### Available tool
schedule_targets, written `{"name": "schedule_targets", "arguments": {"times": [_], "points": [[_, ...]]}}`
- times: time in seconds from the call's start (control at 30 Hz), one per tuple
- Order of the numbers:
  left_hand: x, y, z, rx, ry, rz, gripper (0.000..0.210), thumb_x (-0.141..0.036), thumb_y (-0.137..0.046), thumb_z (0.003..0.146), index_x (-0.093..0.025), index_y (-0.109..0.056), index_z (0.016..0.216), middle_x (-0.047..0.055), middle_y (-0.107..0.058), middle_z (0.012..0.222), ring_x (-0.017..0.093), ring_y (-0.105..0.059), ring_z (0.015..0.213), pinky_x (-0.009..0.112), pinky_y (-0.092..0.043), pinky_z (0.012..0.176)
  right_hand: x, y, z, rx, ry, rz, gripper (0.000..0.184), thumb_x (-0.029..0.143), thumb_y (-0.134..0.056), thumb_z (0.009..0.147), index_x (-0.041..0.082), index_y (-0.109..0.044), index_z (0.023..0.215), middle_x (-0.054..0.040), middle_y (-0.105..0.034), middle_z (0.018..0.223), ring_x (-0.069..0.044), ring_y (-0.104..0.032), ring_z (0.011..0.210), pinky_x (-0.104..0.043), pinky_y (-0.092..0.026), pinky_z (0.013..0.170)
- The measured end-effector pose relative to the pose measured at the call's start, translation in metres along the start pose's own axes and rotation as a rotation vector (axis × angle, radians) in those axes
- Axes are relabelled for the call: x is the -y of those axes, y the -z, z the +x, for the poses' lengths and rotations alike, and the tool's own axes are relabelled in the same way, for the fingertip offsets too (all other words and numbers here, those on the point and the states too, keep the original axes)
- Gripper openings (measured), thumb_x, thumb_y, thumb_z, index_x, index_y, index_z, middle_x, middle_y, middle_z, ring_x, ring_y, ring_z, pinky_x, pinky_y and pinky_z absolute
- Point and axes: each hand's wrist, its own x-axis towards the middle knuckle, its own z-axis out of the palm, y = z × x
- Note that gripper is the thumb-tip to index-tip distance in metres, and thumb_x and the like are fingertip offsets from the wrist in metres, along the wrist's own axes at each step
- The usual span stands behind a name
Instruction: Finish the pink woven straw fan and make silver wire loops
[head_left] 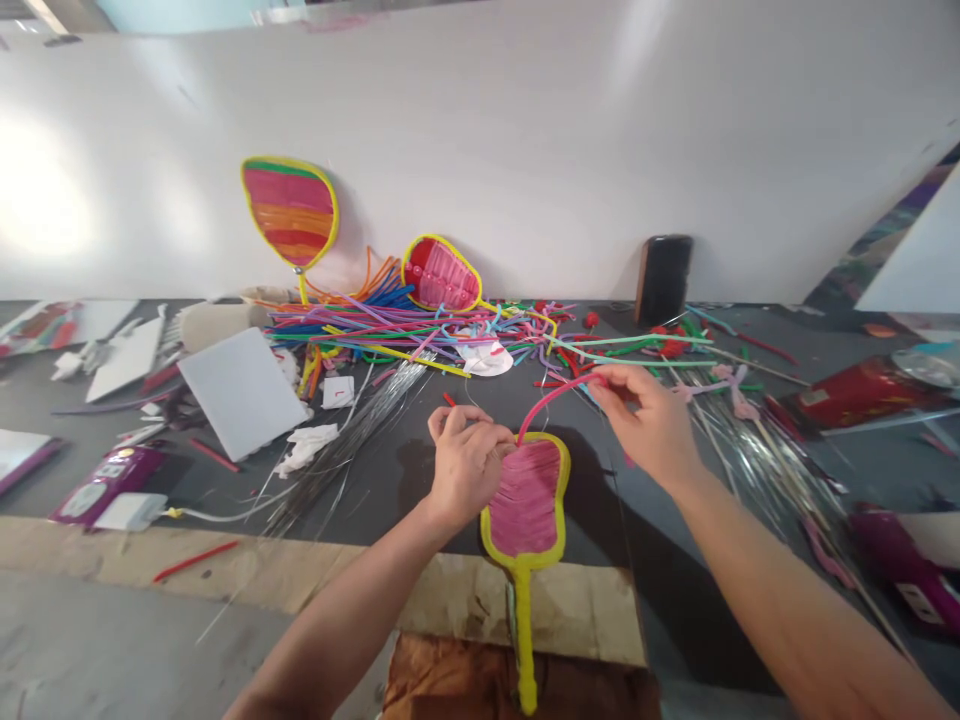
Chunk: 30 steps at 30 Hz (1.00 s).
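A hand fan (525, 500) with a pink face and a yellow fuzzy rim lies at the table's front edge, its yellow handle reaching over the edge toward me. My left hand (466, 462) is closed at the fan's upper left rim, fingertips pressed together there. Between thumb and fingers, my right hand (643, 412) pinches a pink pipe cleaner (553, 396). The pipe cleaner arcs leftward from that pinch down to the fan's top edge beside my left fingers. What exactly my left fingertips grip is hidden.
Behind lies a pile of coloured pipe cleaners (375, 325). Two finished-looking fans, one striped (291, 215) and one pink (444, 275), lean near the white board. A phone (664, 280) stands upright at the back. Thin wires (352, 440) spread left; a red can (862, 390) lies right.
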Motion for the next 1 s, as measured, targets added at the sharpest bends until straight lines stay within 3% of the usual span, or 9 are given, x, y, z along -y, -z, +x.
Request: {"name": "schedule_targets", "arguments": {"times": [0.13,0.33,0.6,0.8,1.0], "points": [[-0.001,-0.001,0.000,0.010,-0.023,0.022,0.018,-0.019,-0.055,0.084,-0.022,-0.061,0.067,-0.005,-0.068,0.066,0.018,-0.054,0.085,0.040,-0.024,0.087,-0.012,0.009,-0.020,0.041,-0.162,0.062,0.020,0.034,-0.054,0.084,0.022,-0.063,0.096,-0.0019,-0.068,0.078,-0.013,-0.061,0.057,-0.028,-0.050,0.061],[0.000,-0.002,0.000,0.054,-0.060,0.039,0.019,-0.019,-0.053,0.085,-0.022,-0.062,0.070,-0.004,-0.069,0.066,0.018,-0.054,0.086,0.041,-0.024,0.087,-0.003,0.037,-0.040,0.110,-0.254,0.025,0.026,0.042,-0.050,0.085,0.021,-0.063,0.094,-0.0031,-0.068,0.074,-0.011,-0.052,0.048,-0.024,-0.043,0.048],[0.001,-0.003,0.000,0.036,-0.100,0.058,0.017,-0.019,-0.054,0.085,-0.022,-0.062,0.070,-0.004,-0.069,0.065,0.018,-0.054,0.085,0.041,-0.024,0.087,0.002,0.055,-0.061,0.248,-0.286,-0.083,0.027,0.044,-0.048,0.085,0.021,-0.062,0.089,-0.0007,-0.062,0.062,-0.014,-0.058,0.056,-0.024,-0.045,0.056],[0.003,-0.005,0.001,0.034,-0.129,0.078,0.015,-0.022,-0.056,0.085,-0.021,-0.062,0.071,-0.003,-0.068,0.064,0.018,-0.055,0.085,0.041,-0.024,0.086,0.002,0.068,-0.076,0.441,-0.283,-0.112,0.025,0.041,-0.046,0.086,0.023,-0.063,0.091,0.0010,-0.063,0.063,-0.013,-0.059,0.057,-0.022,-0.046,0.057],[0.001,-0.012,-0.003,0.062,-0.200,0.048,0.010,-0.017,-0.057,0.084,-0.021,-0.062,0.076,-0.003,-0.067,0.064,0.016,-0.055,0.084,0.040,-0.025,0.087,-0.002,0.076,-0.083,0.436,-0.261,-0.182,0.026,0.040,-0.045,0.086,0.023,-0.064,0.089,0.0009,-0.064,0.063,-0.014,-0.061,0.058,-0.021,-0.046,0.055]]}}
